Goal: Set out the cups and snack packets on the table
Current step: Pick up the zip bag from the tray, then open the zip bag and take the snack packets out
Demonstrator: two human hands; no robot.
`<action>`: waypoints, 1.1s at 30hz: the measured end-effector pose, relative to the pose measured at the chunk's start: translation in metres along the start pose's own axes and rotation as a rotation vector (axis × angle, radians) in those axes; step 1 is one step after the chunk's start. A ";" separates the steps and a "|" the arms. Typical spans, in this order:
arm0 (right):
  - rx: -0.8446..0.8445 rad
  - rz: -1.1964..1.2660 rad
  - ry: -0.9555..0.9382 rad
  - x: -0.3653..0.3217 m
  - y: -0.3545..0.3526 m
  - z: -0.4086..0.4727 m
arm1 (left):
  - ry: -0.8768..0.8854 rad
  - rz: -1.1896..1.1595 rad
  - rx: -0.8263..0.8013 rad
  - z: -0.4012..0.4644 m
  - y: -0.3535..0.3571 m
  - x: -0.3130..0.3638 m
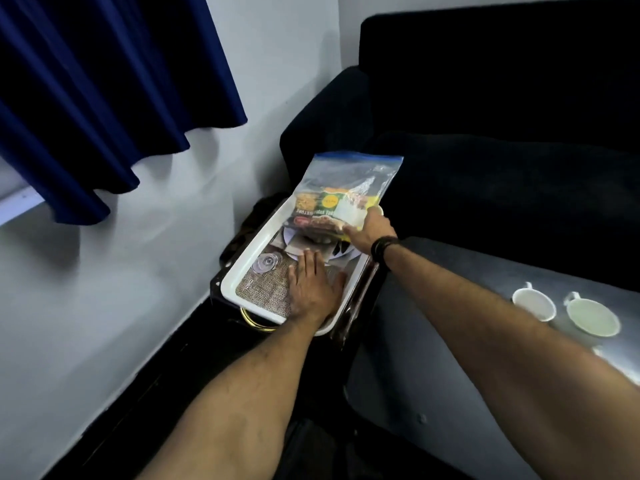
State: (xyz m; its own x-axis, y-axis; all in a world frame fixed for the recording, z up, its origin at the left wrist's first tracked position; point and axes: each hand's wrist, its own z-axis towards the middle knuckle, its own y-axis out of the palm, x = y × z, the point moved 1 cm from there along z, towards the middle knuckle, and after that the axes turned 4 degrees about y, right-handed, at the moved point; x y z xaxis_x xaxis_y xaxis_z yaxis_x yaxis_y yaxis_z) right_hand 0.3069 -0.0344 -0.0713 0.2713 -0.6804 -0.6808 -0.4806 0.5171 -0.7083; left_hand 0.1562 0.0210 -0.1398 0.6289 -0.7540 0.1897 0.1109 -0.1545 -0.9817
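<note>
Head view looks down on a white tray (pixel 242 268) that sits on a dark low stand beside a grey table (pixel 433 375), with a dark sofa (pixel 502 133) behind both and a blue curtain (pixel 97 98) hanging against the pale wall at the upper left.

A person's right hand (pixel 369 230), with a dark band on its wrist, is closed on the lower right corner of a clear zip bag (pixel 349 188) with a blue seal strip. The bag holds printed snack packets (pixel 323 206) and stands tilted up above the far end of the tray, its sealed top leaning toward the sofa. Whether its lower edge touches the tray is not clear.

The left hand (pixel 310 289) lies flat and open, fingers spread and pointing away, palm down on the near right part of the tray; it grips nothing. Beneath and beside it is a brown woven-look patch on the tray floor, and a clear round lid-like piece (pixel 266 262) lies just left of the fingertips. Something white and round lies partly hidden under the bag.

On the table, near its far right edge, 2 white cups stand just beside each other: the left cup (pixel 533 304) and the right cup (pixel 593 317), each with its handle turned toward the sofa.
</note>
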 end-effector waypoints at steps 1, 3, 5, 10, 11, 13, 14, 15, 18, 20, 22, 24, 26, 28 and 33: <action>-0.004 0.053 0.052 -0.001 0.002 0.008 | -0.001 0.004 0.028 -0.001 0.005 -0.001; -0.006 0.145 0.126 -0.004 0.005 0.022 | 0.010 0.003 0.063 0.000 0.009 -0.003; 0.008 0.262 0.198 -0.005 0.009 0.034 | 0.020 0.006 0.075 0.003 0.011 -0.004; 0.049 0.532 0.339 -0.014 0.018 0.052 | 0.021 0.019 0.109 0.005 0.015 -0.003; 0.048 0.627 0.370 -0.016 0.019 0.054 | 0.019 0.035 0.126 0.005 0.015 -0.004; 0.009 0.795 0.374 -0.018 0.022 0.054 | 0.017 0.060 0.137 0.005 0.016 -0.004; -0.010 0.806 0.335 -0.018 0.025 0.052 | 0.020 0.063 0.135 0.005 0.016 -0.003; -0.018 0.773 0.272 -0.020 0.027 0.050 | 0.026 0.061 0.140 0.005 0.016 -0.003; 0.067 0.752 0.101 -0.030 0.014 0.034 | 0.031 0.097 0.169 0.005 0.017 -0.004; 0.153 0.783 0.019 -0.030 -0.011 0.024 | 0.029 0.115 0.179 0.002 0.016 -0.004; 0.248 0.792 -0.022 -0.023 -0.044 0.016 | 0.026 0.125 0.145 0.000 0.013 -0.002; 0.337 0.785 -0.035 -0.011 -0.082 0.007 | 0.033 0.163 0.060 -0.001 0.004 0.000; 0.387 0.759 -0.023 0.004 -0.112 -0.004 | 0.008 0.085 -0.040 0.001 -0.006 0.002; 0.428 0.726 -0.004 0.022 -0.129 -0.016 | -0.026 0.075 -0.166 0.003 -0.020 0.008; 0.428 0.662 0.088 0.070 -0.126 -0.065 | -0.063 -0.054 -0.075 -0.007 -0.074 0.055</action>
State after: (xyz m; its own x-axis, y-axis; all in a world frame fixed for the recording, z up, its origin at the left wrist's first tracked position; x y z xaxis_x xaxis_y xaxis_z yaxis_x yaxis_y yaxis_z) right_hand 0.3321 -0.1809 -0.0171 -0.0344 -0.1911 -0.9810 -0.1521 0.9711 -0.1838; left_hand 0.1772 -0.0132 -0.0567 0.6707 -0.7023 0.2386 0.0893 -0.2429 -0.9659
